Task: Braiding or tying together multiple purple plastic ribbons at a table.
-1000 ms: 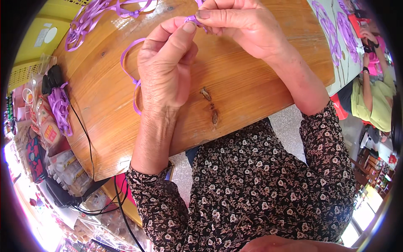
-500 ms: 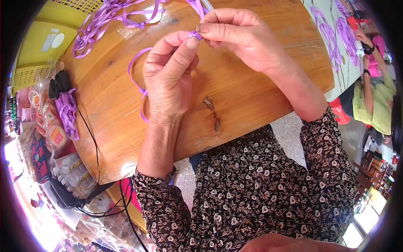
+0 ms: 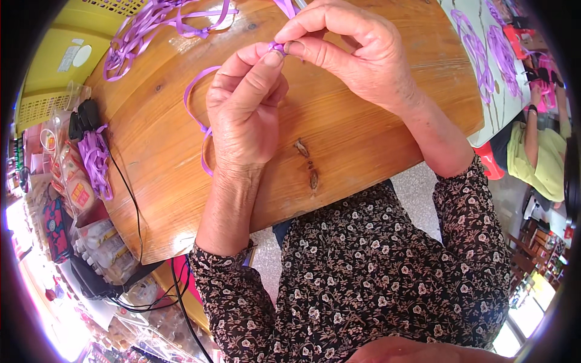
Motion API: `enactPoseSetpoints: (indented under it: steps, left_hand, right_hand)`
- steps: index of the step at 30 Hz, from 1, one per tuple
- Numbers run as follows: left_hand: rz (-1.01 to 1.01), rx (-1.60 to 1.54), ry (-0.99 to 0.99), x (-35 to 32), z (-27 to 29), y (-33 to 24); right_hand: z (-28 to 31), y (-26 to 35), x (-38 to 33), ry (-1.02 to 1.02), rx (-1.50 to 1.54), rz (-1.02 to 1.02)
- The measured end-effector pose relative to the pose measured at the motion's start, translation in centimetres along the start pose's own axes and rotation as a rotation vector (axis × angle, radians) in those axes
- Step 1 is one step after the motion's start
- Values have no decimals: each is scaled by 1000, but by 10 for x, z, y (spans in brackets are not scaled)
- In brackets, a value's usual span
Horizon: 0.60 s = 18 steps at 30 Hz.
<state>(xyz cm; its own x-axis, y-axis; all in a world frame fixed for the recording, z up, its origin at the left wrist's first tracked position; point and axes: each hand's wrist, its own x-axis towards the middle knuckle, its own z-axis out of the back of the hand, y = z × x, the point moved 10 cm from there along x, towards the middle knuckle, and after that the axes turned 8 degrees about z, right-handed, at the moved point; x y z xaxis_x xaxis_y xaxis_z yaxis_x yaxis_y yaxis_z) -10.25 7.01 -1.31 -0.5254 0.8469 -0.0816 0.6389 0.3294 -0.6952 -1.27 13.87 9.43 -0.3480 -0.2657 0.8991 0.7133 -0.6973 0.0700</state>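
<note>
A small knotted part of a purple ribbon [image 3: 278,47] is pinched between my two hands over the wooden table. My left hand [image 3: 245,103] grips it with thumb and forefinger, the other fingers curled in. From that hand a loop of the same ribbon [image 3: 188,100], with a small knot in it, hangs down to the tabletop. My right hand [image 3: 357,51] pinches the other side of the knot with thumb and forefinger. A thin pale stick-like thing [image 3: 301,3] rises behind the right fingers; its lower end is hidden.
More purple ribbon [image 3: 136,39] lies heaped at the table's far left, beside a yellow plastic basket [image 3: 72,60]. A bundle of purple ribbon [image 3: 95,160] and a black cable [image 3: 130,190] are at the left edge. At right, a person in a yellow-green top [image 3: 535,160] sits by a white table [image 3: 487,115].
My right hand has shifted slightly, its fingers bending more over the knot. The left hand stays nearly still, still pinching the ribbon. The person at right has moved their arms.
</note>
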Motion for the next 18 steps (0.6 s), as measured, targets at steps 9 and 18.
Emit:
enactPoseSetpoints:
  steps: [9,18]
  left_hand:
    - [-14,90,-25,-1,0,-1]
    - [-57,212,-109,-3,0,-6]
  right_hand:
    - [0,-5,-1,49,58,-59]
    - [-10,-54,-52,-103,434,-1032]
